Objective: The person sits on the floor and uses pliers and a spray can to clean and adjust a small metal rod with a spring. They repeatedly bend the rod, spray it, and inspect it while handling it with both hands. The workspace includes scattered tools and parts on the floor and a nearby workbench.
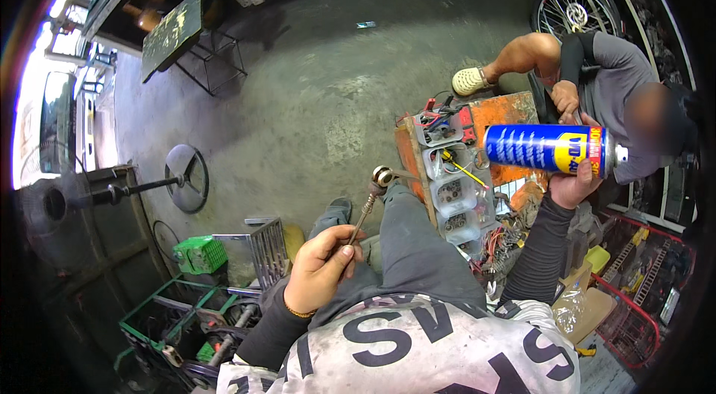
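Okay, left hand (319,269) pinches metal rod (368,207) by near end. Right hand (573,187) grips blue can (531,148) toward right end.

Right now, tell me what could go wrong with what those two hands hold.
The blue spray can, held sideways in the right hand, might slip from that one-handed grip. The metal rod, gripped near one end by the left hand, could tip or drop.

We are holding a blue spray can (526,148) with yellow and red markings sideways on our right, its top facing rightward, and are gripping a slender metal rod (365,210) on our left, its ringed far end pointing away.
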Available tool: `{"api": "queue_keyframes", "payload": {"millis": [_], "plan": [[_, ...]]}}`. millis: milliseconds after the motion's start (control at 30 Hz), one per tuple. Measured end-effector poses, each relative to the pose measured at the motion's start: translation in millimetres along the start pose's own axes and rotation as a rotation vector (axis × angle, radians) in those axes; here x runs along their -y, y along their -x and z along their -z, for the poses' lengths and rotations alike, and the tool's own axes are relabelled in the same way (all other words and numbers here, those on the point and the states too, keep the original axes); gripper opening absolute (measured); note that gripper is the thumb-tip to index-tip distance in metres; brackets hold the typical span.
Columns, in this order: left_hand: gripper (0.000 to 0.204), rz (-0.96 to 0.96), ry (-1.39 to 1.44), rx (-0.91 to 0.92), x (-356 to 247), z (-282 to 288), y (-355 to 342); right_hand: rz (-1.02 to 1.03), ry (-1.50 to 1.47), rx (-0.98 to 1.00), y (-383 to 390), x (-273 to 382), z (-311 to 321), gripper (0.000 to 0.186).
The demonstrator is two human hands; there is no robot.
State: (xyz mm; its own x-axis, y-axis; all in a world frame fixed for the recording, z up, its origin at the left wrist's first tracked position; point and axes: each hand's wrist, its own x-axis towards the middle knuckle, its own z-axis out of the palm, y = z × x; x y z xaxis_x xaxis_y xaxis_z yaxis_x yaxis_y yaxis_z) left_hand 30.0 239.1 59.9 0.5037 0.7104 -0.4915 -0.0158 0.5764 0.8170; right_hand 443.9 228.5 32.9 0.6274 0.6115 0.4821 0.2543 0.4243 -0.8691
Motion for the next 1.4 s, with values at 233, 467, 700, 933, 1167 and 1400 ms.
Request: {"api": "queue_keyframes", "payload": {"millis": [233, 467, 700, 933, 1167, 1400], "plan": [[0.026, -0.002, 0.498, 0.086, 58, -4, 42, -0.250, -0.157, 0.278, 101, 29, -70, 0.097], [0.021, -0.410, 0.073, -0.059, 100, -17, 108, -0.605, -0.251, 0.581, 191, 77, -24, 0.100], [0.012, -0.852, -0.449, -0.144, 97, -34, 142, -0.174, -0.341, 0.752, 203, 111, -14, 0.094], [0.019, -0.894, -0.724, -0.217, 94, -54, 176, 0.478, 0.060, 0.809, 175, 210, -31, 0.072], [0.023, -0.880, -0.847, -0.330, 96, -68, 195, 0.647, 0.380, 0.955, 167, 236, -20, 0.061], [0.031, -0.900, -0.934, -0.326, 92, -74, 201, 0.703, 0.502, 1.059, 167, 242, -9, 0.068]]}}
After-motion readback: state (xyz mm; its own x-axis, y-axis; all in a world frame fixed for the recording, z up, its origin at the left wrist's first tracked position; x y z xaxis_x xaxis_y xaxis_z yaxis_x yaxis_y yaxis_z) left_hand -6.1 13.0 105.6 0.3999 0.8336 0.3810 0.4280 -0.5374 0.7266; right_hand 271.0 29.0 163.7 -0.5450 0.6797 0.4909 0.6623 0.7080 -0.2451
